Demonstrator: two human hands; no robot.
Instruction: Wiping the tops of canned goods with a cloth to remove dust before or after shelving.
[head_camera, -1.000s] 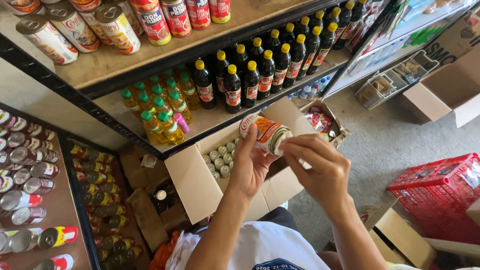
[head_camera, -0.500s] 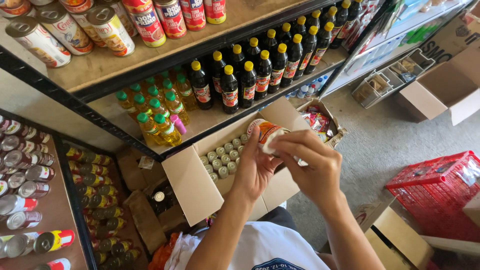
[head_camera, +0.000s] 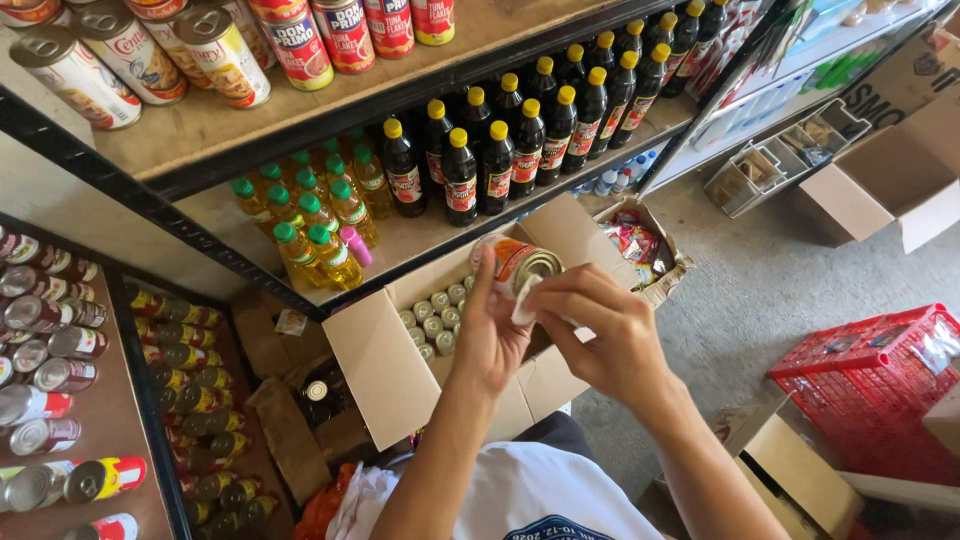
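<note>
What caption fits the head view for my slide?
Left hand holds a can over an open cardboard box of cans while the right hand wipes its end with a white cloth.

open box (head_camera: 400, 350) top free | shelf edge (head_camera: 400, 262) blocks above

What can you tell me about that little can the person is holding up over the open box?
The small round metal can has an orange and white label and a shiny silver end turned toward the camera. It is tilted on its side above the open cardboard box. The left hand grips it from below, and the right hand presses a small white cloth against its rim.
</note>
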